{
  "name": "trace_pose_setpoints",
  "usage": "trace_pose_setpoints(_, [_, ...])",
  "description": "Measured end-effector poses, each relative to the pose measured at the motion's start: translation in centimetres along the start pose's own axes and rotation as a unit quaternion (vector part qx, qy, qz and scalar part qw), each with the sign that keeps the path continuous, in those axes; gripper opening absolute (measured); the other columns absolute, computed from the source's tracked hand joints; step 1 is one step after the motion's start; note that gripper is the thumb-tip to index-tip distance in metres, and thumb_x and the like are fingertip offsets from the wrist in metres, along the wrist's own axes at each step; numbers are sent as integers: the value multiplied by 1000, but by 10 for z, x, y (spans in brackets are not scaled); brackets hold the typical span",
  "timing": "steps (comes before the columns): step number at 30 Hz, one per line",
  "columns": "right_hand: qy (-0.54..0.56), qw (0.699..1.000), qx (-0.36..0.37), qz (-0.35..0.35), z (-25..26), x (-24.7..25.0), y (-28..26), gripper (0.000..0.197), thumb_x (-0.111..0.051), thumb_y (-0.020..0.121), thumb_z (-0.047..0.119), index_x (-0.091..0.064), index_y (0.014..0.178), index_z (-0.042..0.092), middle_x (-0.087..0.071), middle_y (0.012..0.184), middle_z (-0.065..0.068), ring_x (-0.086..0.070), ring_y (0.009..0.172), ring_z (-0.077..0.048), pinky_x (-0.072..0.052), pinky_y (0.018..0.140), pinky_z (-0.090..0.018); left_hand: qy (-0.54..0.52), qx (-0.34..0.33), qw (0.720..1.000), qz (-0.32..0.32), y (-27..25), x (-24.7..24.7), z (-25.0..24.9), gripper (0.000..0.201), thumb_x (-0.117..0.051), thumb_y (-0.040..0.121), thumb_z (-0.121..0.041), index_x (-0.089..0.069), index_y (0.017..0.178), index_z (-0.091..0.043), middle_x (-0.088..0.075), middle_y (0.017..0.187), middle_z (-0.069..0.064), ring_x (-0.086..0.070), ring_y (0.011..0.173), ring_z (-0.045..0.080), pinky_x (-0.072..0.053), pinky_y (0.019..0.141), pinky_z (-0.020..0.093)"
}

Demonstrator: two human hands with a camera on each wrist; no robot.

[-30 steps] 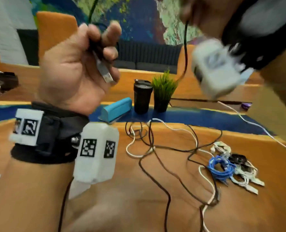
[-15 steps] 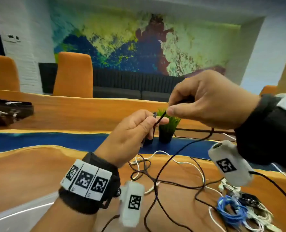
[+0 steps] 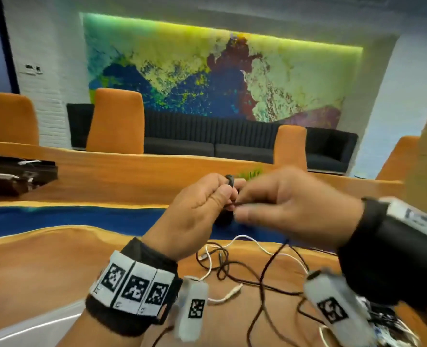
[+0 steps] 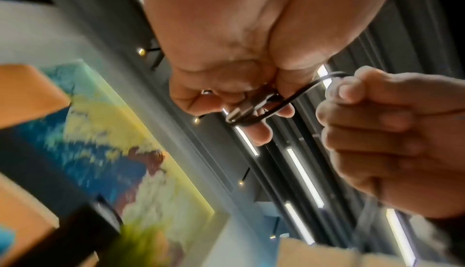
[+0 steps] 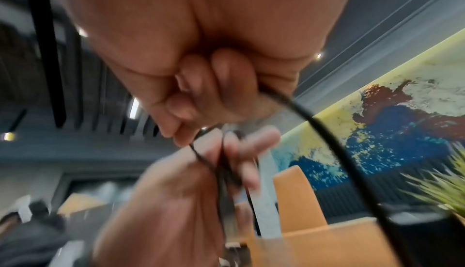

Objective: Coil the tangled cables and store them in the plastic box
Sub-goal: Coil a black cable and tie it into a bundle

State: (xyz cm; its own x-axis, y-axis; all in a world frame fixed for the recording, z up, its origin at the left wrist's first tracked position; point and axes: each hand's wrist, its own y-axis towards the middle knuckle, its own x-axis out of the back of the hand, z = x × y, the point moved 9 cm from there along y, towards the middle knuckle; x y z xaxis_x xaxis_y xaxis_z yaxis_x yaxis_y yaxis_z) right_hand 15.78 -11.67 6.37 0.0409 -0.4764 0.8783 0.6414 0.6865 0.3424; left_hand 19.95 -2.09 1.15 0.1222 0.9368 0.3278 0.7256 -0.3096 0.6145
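Both hands are raised above the wooden table (image 3: 45,259), close together. My left hand (image 3: 202,206) grips the end of a thin black cable (image 4: 289,102) with its metal USB plug (image 4: 239,113) and a small loop of it. My right hand (image 3: 282,209) pinches the same black cable (image 5: 314,116) just beside the left fingers. The rest of that cable hangs down to a tangle of black cables (image 3: 262,279) and white cables (image 3: 232,294) on the table. The plastic box is not in view.
A small green plant (image 3: 251,174) stands behind the hands. More coiled cables (image 3: 392,321) lie at the lower right, partly hidden by my right wrist. A dark case (image 3: 15,174) sits at the far left. Orange chairs (image 3: 117,121) and a sofa stand beyond the table.
The hands have come down from high up and drawn together. My right hand has closed the gap to the left one, and a loop of black cable is now gathered in the left fingers.
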Motion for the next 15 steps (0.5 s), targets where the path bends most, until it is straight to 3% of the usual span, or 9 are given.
trace_pose_setpoints(2, [40,993,12,-112,3,47,7,7,-72,86,20,-71,79,18,-65,63,11,-58,56,-4,-46,54,-19,-103,49,993,14,-1,-8,5,31,-40,100,-34,-63,84,-20,-65,84,-7,-56,88,19,-33,66,34])
trace_pose_setpoints(4, [93,974,-6,-204,-15,74,12,9,-71,86,13,-69,77,11,-58,51,16,-51,47,1,-37,48,-9,-257,90,962,37,-3,-17,4,31,-41,98,-35,-63,82,-22,-69,92,6,-49,80,23,-20,60,37])
trace_pose_setpoints(7, [109,954,-92,-265,-61,63,12,13,-66,90,16,-71,79,14,-55,50,18,-47,45,2,-34,50,-14,-407,75,909,48,-4,-18,-16,26,-41,98,-30,-58,83,-17,-67,120,24,-51,71,14,-32,59,27])
trace_pose_setpoints(9, [115,970,-143,-157,-76,10,8,18,-60,95,19,-74,85,15,-55,55,13,-44,47,0,-35,51,-20,-386,57,920,27,-2,-12,-16,28,-40,99,-30,-60,85,-16,-66,120,25,-61,87,25,-42,65,33])
trace_pose_setpoints(11, [113,980,-162,2,-65,-43,-2,20,-54,98,20,-71,90,11,-54,63,6,-45,50,-1,-39,51,-21,-240,38,970,0,-1,-5,-5,31,-38,100,-32,-59,90,-11,-69,119,8,-60,117,35,-51,88,51])
trace_pose_setpoints(12, [94,983,-148,51,-55,-54,-5,20,-54,98,20,-68,90,8,-54,65,4,-45,52,0,-39,51,-19,-151,27,988,-2,-1,-5,-1,32,-37,100,-33,-58,93,-9,-68,122,1,-58,123,29,-50,99,50])
trace_pose_setpoints(13, [71,987,-125,71,-44,-53,-4,21,-56,97,21,-66,88,5,-54,67,3,-46,53,-1,-40,51,-19,-70,15,997,2,-1,-5,2,33,-38,100,-32,-59,96,-7,-67,123,-4,-59,122,19,-49,102,42])
trace_pose_setpoints(15, [29,996,-77,45,-24,-28,3,19,-62,93,21,-67,81,7,-57,65,7,-48,56,-2,-43,54,-22,9,6,1000,4,0,-6,3,28,-39,102,-27,-61,94,-12,-67,106,-14,-61,102,0,-49,87,22])
